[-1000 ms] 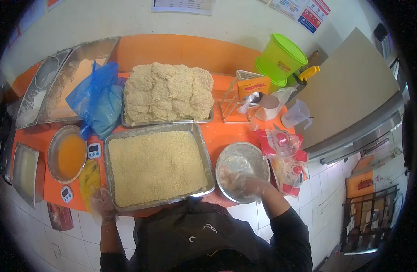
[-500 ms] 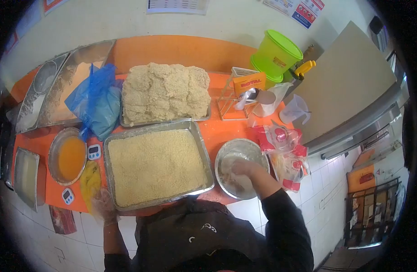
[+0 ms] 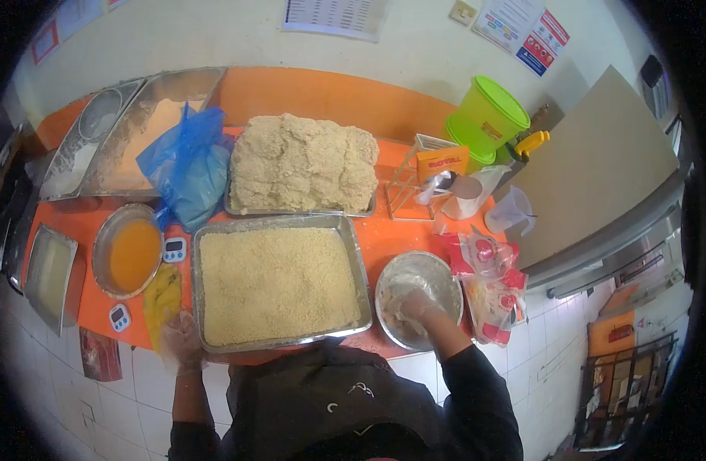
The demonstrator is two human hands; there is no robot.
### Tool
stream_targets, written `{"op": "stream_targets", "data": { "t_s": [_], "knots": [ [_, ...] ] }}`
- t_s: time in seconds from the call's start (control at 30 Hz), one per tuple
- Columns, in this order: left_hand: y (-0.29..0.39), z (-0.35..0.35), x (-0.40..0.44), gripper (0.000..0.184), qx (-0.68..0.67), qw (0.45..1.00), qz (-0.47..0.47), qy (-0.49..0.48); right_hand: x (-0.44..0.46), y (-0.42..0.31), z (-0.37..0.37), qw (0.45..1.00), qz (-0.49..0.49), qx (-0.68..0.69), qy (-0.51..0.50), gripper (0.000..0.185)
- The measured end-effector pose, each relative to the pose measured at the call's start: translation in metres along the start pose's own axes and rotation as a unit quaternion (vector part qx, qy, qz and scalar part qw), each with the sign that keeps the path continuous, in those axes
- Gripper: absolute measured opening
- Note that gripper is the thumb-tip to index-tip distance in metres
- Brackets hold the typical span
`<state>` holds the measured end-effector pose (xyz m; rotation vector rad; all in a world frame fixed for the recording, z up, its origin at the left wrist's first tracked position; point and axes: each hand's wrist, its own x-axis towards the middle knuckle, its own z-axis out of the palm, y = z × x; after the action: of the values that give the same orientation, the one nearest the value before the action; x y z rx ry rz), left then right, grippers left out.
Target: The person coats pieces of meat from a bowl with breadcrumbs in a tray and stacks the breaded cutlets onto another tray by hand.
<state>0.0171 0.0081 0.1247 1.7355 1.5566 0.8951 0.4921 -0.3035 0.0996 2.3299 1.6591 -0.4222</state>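
My right hand (image 3: 417,306) reaches down into a round metal bowl (image 3: 447,269) holding some white powder. Its fingers are bunched together and whitened; what is between them is hidden. A clear plastic glove covers my left hand (image 3: 182,338), which is by the near left corner of a metal tray (image 3: 359,296). Loose plastic and blur hide how its fingers are bent. A yellow cloth or bag (image 3: 162,296) lies just beyond that hand. Pale yellow crumbs (image 3: 280,284) fill the tray in a level layer. Behind, a second tray bears a tall mass of pale, lumpy dough (image 3: 303,165).
Left of the tray are a bowl of orange liquid (image 3: 134,257), two timers (image 3: 174,250) and a blue plastic bag (image 3: 188,173). Right of the metal bowl lie red-and-white packets (image 3: 487,261). Behind stand a wire rack (image 3: 403,188), a clear jug (image 3: 510,211) and a green tub (image 3: 487,115).
The view has swung a little, so most things sit lower and further right. Inside the bowl my right hand has shifted slightly. My left hand stays beside the tray's corner.
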Motion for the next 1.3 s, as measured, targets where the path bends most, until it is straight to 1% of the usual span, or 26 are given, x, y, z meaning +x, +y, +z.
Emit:
{"op": "stream_targets", "data": {
  "t_s": [0.03,0.1,0.2,0.23,0.27,0.3,0.33,0.37,0.4,0.43,0.47,0.53,0.57,0.6,0.67,0.7,0.77,0.83,0.9,0.97,1.0,1.03,1.1,1.2,1.27,1.3],
  "knots": [
    [-0.006,0.0,-0.001,0.032,0.047,0.998,0.025,0.017,-0.004,0.006,-0.009,0.999,-0.032,0.012,-0.023,0.02],
    [-0.021,0.007,0.0,0.032,0.14,0.986,0.076,0.049,-0.014,0.005,-0.041,0.997,-0.026,0.061,-0.05,0.021],
    [0.005,0.0,-0.004,0.032,0.123,0.991,0.037,0.037,-0.025,0.012,-0.069,0.989,0.053,0.128,-0.057,0.023],
    [-0.019,0.006,0.001,0.032,0.058,0.997,0.045,0.021,-0.028,0.016,-0.075,0.99,0.059,0.12,-0.053,0.023],
    [-0.062,0.017,0.011,0.031,-0.006,0.999,0.054,0.006,-0.03,0.014,-0.081,0.99,0.057,0.132,-0.011,0.021],
    [-0.063,0.016,0.011,0.031,-0.008,0.999,0.044,-0.01,-0.032,0.013,-0.087,0.988,0.053,0.142,0.03,0.021],
    [-0.063,0.014,0.011,0.031,-0.011,0.999,0.035,-0.027,-0.034,0.007,-0.096,0.978,0.042,0.171,0.11,0.019],
    [-0.014,-0.001,0.004,0.031,0.048,0.998,0.007,-0.043,-0.037,-0.01,-0.127,0.968,0.025,0.205,0.143,0.017],
    [0.012,-0.009,0.0,0.031,0.106,0.992,-0.02,-0.06,-0.04,-0.026,-0.157,0.956,0.006,0.237,0.174,0.015],
    [-0.002,-0.006,0.001,0.031,0.163,0.984,0.059,-0.035,-0.034,-0.047,-0.2,0.948,-0.021,0.274,0.159,0.014],
    [-0.029,0.002,0.004,0.031,0.219,0.966,0.137,-0.01,-0.02,-0.044,-0.2,0.926,-0.037,0.336,0.169,0.014],
    [-0.038,0.004,0.004,0.032,0.22,0.963,0.151,0.027,-0.007,-0.053,-0.215,0.917,-0.078,0.291,0.262,0.013],
    [-0.028,0.006,0.003,0.032,0.165,0.982,0.087,0.039,-0.011,-0.075,-0.242,0.916,-0.101,0.18,0.343,0.012],
    [-0.022,0.007,0.001,0.032,0.108,0.993,0.022,0.05,-0.011,-0.093,-0.256,0.898,-0.121,0.066,0.418,0.011],
    [-0.027,0.014,0.004,0.033,0.061,0.995,0.016,0.082,0.004,-0.113,-0.248,0.896,-0.167,0.045,0.41,0.006],
    [-0.028,0.016,0.004,0.034,0.037,0.994,0.013,0.098,0.008,-0.123,-0.241,0.906,-0.178,0.003,0.385,0.005],
    [-0.009,0.006,0.0,0.031,-0.015,0.997,0.043,0.064,0.012,-0.144,-0.225,0.924,-0.192,-0.11,0.311,0.004],
    [0.009,-0.002,0.003,0.026,-0.034,0.997,0.063,0.041,0.009,-0.144,-0.202,0.935,-0.239,-0.115,0.237,0.007],
    [0.022,-0.005,0.011,0.02,-0.019,0.997,0.072,0.026,-0.001,-0.117,-0.177,0.926,-0.33,0.021,0.18,0.011],
    [0.039,0.004,0.028,0.019,0.133,0.988,0.052,-0.067,-0.013,-0.104,-0.173,0.934,-0.284,0.129,0.176,0.012],
    [0.042,0.008,0.032,0.019,0.207,0.971,0.041,-0.114,-0.02,-0.097,-0.17,0.933,-0.258,0.182,0.172,0.013],
    [0.035,0.013,0.031,0.018,0.312,0.933,0.112,-0.14,-0.028,-0.089,-0.164,0.942,-0.234,0.165,0.177,0.015],
    [0.016,0.027,0.035,0.017,0.501,0.809,0.249,-0.182,-0.043,-0.073,-0.153,0.956,-0.184,0.131,0.189,0.019],
    [-0.005,0.018,0.063,0.017,0.439,0.868,0.187,-0.139,-0.07,-0.061,-0.143,0.931,-0.049,0.3,0.2,0.022],
    [-0.027,0.031,0.056,0.017,0.411,0.893,0.155,-0.093,-0.088,-0.065,-0.149,0.885,0.033,0.434,0.167,0.029],
    [-0.023,0.03,0.053,0.017,0.411,0.896,0.149,-0.08,-0.091,-0.064,-0.151,0.853,0.069,0.495,0.149,0.033]
  ]
}}
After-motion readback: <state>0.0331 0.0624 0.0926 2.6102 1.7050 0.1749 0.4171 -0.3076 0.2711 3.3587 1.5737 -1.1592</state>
